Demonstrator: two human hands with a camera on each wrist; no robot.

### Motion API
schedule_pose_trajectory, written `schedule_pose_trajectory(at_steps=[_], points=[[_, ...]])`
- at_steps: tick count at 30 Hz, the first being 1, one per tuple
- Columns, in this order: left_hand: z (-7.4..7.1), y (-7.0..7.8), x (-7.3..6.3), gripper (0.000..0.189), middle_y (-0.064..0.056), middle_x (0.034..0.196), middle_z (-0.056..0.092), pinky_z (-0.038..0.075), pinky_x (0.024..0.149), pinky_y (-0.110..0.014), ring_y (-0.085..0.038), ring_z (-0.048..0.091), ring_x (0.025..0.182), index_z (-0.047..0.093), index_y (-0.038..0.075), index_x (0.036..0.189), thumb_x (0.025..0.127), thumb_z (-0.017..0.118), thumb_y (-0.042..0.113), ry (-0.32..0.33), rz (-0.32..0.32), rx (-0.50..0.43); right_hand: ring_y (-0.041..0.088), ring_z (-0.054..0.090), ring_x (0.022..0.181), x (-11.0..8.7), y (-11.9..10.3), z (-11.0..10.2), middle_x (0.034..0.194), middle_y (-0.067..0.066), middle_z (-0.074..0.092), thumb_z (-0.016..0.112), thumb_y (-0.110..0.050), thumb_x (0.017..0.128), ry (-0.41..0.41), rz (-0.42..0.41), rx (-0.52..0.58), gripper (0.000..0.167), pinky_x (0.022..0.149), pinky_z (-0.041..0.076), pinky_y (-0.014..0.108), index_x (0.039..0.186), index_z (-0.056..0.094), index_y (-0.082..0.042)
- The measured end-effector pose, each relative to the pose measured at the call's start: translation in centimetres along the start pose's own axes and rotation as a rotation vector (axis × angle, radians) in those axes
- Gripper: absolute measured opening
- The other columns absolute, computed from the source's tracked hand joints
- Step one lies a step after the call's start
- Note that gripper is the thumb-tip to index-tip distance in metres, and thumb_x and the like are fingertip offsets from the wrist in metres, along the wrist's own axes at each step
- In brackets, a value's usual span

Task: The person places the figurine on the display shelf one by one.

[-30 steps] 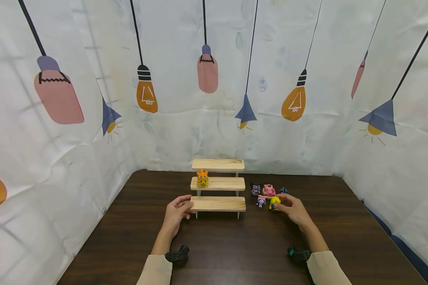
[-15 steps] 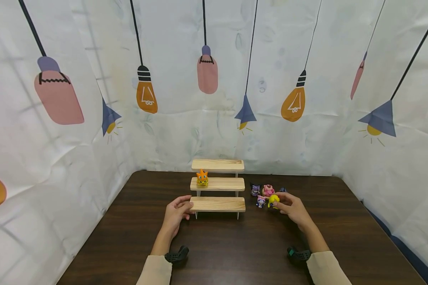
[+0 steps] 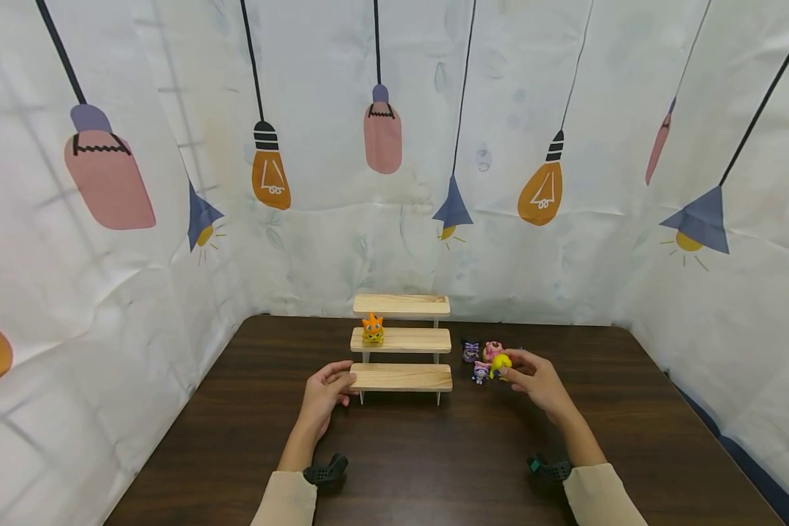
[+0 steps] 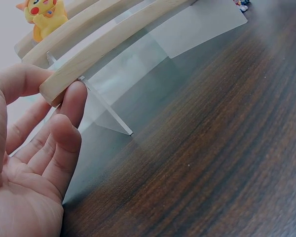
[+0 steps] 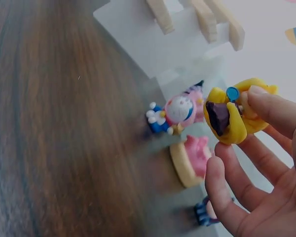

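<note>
A three-tier wooden display shelf (image 3: 401,378) with clear supports stands at the table's middle back. My left hand (image 3: 325,391) holds the left end of its lowest tier, with the board between thumb and finger in the left wrist view. On the middle tier, at the left, sits a yellow figurine with an orange top (image 3: 372,329). To the right of the shelf, my right hand (image 3: 538,378) pinches a yellow figurine (image 5: 229,116) with a dark brown part, held off the table. Close by it are a pink figurine (image 3: 492,351), a purple figurine (image 3: 470,352) and a small pink-and-purple figurine (image 3: 480,373).
Another figurine with blue stripes (image 5: 205,213) shows in the right wrist view, mostly hidden by my right hand in the head view. Under everything is a dark wooden table (image 3: 434,453). A white cloth with printed lamps (image 3: 315,248) hangs around its back and sides.
The yellow figurine in my right hand has moved slightly up and left, over the pink figurine's edge. My left hand and the shelf have stayed in place.
</note>
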State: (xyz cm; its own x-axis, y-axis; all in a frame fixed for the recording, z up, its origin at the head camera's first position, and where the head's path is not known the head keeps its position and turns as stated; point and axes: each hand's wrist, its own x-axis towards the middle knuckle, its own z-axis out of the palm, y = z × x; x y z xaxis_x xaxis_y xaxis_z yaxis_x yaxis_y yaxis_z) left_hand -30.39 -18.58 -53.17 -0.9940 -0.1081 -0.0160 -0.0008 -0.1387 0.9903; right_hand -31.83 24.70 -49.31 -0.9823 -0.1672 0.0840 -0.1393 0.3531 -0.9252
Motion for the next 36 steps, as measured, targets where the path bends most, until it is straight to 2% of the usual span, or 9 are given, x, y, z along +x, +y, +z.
schedule_pose_trajectory(at_steps=[9, 13, 17, 23, 28, 36], points=[[-0.1, 0.2, -0.2, 0.038, -0.001, 0.094, 0.074, 0.049, 0.053, -0.023, -0.016, 0.071, 0.069, 0.064, -0.002, 0.129, 0.094, 0.072, 0.008, 0.004, -0.005, -0.002, 0.018, 0.067, 0.098, -0.2, -2.3, 1.3, 0.123, 0.021, 0.064, 0.07, -0.024, 0.098, 0.001, -0.136, 0.003, 0.047, 0.083, 0.062, 0.04, 0.14, 0.06, -0.005], [0.0, 0.3, -0.2, 0.039, 0.0, 0.094, 0.074, 0.049, 0.053, -0.023, -0.016, 0.071, 0.07, 0.063, -0.001, 0.131, 0.094, 0.072, 0.009, 0.006, -0.004, 0.0, 0.017, 0.067, 0.098, -0.3, -3.5, 2.3, 0.122, 0.021, 0.066, 0.07, -0.021, 0.098, 0.002, -0.19, 0.01, 0.044, 0.079, 0.062, 0.033, 0.138, 0.061, -0.005], [-0.1, 0.2, -0.1, 0.041, 0.001, 0.094, 0.074, 0.049, 0.054, -0.023, -0.015, 0.071, 0.07, 0.061, -0.001, 0.133, 0.095, 0.072, 0.011, 0.007, -0.005, 0.006, 0.02, 0.067, 0.097, -0.7, -4.7, 3.2, 0.12, 0.019, 0.067, 0.071, -0.021, 0.097, 0.02, -0.196, 0.012, 0.042, 0.075, 0.06, 0.027, 0.135, 0.063, -0.007], [-0.1, 0.3, -0.2, 0.04, -0.001, 0.093, 0.074, 0.049, 0.053, -0.023, -0.015, 0.071, 0.069, 0.062, -0.002, 0.131, 0.094, 0.072, 0.009, 0.005, -0.007, 0.001, 0.028, 0.065, 0.101, -1.1, -6.1, 4.7, 0.12, 0.016, 0.067, 0.073, -0.023, 0.096, 0.036, -0.188, 0.015, 0.04, 0.075, 0.059, 0.028, 0.134, 0.065, -0.012], [-0.1, 0.2, -0.3, 0.039, -0.001, 0.093, 0.074, 0.049, 0.053, -0.023, -0.015, 0.071, 0.069, 0.062, -0.003, 0.13, 0.094, 0.071, 0.008, 0.0, -0.008, -0.009, 0.026, 0.064, 0.097, -1.0, -6.7, 6.1, 0.119, 0.016, 0.065, 0.073, -0.024, 0.096, 0.036, -0.191, -0.001, 0.039, 0.071, 0.057, 0.027, 0.133, 0.066, -0.015], [-0.1, 0.1, -0.2, 0.038, -0.001, 0.093, 0.074, 0.049, 0.054, -0.023, -0.015, 0.071, 0.069, 0.063, -0.003, 0.13, 0.094, 0.071, 0.008, -0.001, -0.003, -0.01, 0.031, 0.063, 0.104, 0.1, -8.1, 8.5, 0.118, 0.012, 0.066, 0.075, -0.024, 0.095, 0.04, -0.208, -0.004, 0.041, 0.078, 0.054, 0.029, 0.133, 0.067, -0.015]])
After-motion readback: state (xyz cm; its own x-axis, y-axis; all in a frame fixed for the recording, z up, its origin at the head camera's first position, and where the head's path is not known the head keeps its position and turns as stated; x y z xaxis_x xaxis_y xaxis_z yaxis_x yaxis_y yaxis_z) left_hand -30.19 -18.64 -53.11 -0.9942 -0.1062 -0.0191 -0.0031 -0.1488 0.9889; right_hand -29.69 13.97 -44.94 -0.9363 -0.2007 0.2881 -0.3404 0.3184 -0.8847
